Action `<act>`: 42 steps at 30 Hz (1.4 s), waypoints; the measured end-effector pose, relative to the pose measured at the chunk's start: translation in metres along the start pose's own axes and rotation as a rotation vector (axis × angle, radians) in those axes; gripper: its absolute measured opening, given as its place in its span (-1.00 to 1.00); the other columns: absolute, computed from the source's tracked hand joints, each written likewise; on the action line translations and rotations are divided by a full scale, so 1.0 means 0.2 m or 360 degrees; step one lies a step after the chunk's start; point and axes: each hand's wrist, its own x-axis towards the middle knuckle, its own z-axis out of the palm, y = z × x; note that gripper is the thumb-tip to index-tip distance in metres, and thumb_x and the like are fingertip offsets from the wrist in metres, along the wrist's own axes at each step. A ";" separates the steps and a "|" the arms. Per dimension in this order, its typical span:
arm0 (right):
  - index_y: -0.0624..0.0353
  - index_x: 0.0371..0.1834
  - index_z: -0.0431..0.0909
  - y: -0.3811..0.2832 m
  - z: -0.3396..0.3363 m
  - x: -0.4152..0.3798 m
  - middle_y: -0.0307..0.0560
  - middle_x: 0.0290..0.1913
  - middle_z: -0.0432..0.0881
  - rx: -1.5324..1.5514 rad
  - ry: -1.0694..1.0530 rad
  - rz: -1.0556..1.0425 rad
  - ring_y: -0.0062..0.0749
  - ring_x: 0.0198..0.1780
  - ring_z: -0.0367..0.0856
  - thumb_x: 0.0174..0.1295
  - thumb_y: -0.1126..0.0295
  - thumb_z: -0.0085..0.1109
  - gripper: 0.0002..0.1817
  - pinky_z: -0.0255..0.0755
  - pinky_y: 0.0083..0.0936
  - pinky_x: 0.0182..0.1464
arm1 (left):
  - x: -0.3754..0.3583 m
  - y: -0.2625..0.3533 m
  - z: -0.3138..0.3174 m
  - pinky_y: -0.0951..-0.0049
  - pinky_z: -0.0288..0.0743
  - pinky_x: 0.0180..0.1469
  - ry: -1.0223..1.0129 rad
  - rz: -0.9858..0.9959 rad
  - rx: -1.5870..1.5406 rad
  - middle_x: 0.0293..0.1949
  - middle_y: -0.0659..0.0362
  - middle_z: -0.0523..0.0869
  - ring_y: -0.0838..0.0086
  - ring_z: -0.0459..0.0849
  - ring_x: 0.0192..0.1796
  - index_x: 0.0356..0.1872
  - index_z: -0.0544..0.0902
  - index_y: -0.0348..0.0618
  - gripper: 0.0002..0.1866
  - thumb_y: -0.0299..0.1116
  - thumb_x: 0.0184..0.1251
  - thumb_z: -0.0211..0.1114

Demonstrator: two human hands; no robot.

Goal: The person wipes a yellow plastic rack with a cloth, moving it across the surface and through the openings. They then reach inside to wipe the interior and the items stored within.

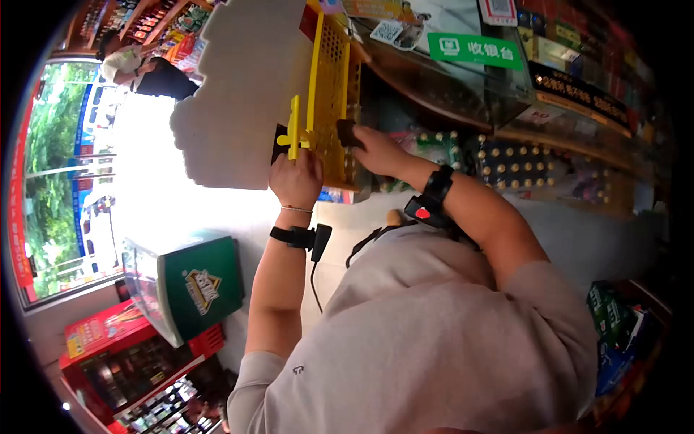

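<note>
A yellow rack with a perforated panel (329,79) stands in front of me, its edge framed in orange-brown. My right hand (374,150) is closed on a dark brown cloth-like piece (348,134) at the right side of this panel. Fingers curled, my left hand (296,179) is at the rack's near left edge, just below a yellow cross-shaped bracket (293,136). Whatever the left fingers grip is hidden. A small black patch (279,142) shows beside the bracket. Both wrists wear black straps with devices.
A pale scalloped-edged board (242,101) rises left of the rack. To the right are a glass counter with a green sign (475,50) and packed bottles (515,163). A green-sided freezer (200,286) stands lower left. Another person (148,71) is at the upper left.
</note>
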 end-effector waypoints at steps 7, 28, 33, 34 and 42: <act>0.19 0.42 0.24 -0.06 -0.28 -0.26 0.08 0.16 0.52 0.2022 -0.0123 0.0044 -0.22 0.19 0.52 0.18 0.50 0.05 -0.35 0.43 -0.34 0.23 | -0.04 -0.10 -0.09 0.24 0.47 -0.31 0.0362 0.0256 -0.0595 -0.43 0.10 0.60 0.18 0.59 -0.34 -0.41 0.56 -0.15 -0.90 -0.44 0.08 0.32; 0.11 0.22 0.40 -0.37 -0.10 -0.54 -0.25 0.07 0.56 0.1071 0.0757 0.0200 -0.48 0.03 0.61 0.42 0.36 0.09 -0.66 0.52 -0.51 -0.09 | -0.10 0.08 -0.04 0.31 0.51 -0.09 -0.0755 0.0007 -0.2216 -0.27 -0.11 0.68 0.09 0.66 -0.17 0.02 0.52 -0.26 -0.69 -0.27 0.39 0.25; 0.06 -0.02 0.51 -0.35 -0.07 -0.58 -0.33 -0.12 0.59 0.1275 0.0729 0.0619 -0.48 -0.15 0.67 0.40 0.22 0.15 -0.78 0.54 -0.52 -0.17 | -0.12 0.08 -0.01 0.49 0.46 -0.05 -0.0735 -0.0181 -0.2730 -0.23 0.16 0.65 0.52 0.56 -0.15 0.01 0.54 -0.18 -0.76 -0.32 0.42 0.24; 0.06 -0.04 0.51 -0.36 -0.06 -0.58 -0.34 -0.13 0.59 0.1204 0.0668 0.0675 -0.48 -0.14 0.67 0.40 0.20 0.16 -0.78 0.54 -0.52 -0.18 | -0.11 0.08 -0.01 0.52 0.45 -0.06 -0.0759 -0.0211 -0.2733 -0.20 0.18 0.64 0.55 0.55 -0.14 0.00 0.53 -0.18 -0.77 -0.34 0.41 0.25; 0.20 -0.09 0.50 -0.24 0.00 -0.53 -0.21 -0.18 0.62 0.0884 0.0556 0.0321 -0.59 -0.12 0.58 0.23 0.37 0.36 -0.72 0.50 -0.57 -0.15 | -0.06 0.14 -0.09 0.62 0.44 0.00 -0.1002 -0.0614 -0.3070 -0.02 0.28 0.55 0.64 0.53 -0.03 0.06 0.45 -0.11 -0.67 -0.50 0.32 0.29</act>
